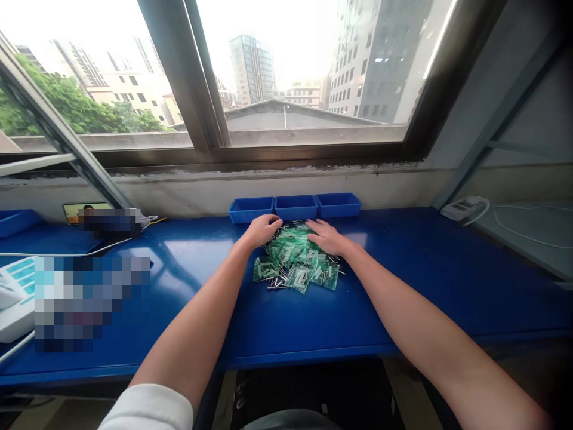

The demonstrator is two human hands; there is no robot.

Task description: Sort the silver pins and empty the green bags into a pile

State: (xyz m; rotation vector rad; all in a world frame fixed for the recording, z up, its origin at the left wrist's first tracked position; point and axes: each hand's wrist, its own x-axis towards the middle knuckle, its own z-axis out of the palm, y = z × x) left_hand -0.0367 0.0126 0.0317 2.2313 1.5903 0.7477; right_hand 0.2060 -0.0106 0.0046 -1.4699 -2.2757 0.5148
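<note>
A heap of small clear green plastic bags (290,248) lies on the blue tabletop, mixed with loose metal pins (277,285) and dark pieces at its far edge. At the heap's far left side rests my left hand (264,230), its fingers stretched out and curving round the edge. My right hand (327,236) lies over the far right part with fingers spread, touching the bags. Neither hand grips anything that I can see. What lies beneath the fingers is hidden.
Three blue bins (295,206) stand in a row behind the heap, against the wall. A power strip (465,206) with a cable sits at the back right. On the left are a white device (18,298), a phone (85,212), cables and a blue tray (17,222).
</note>
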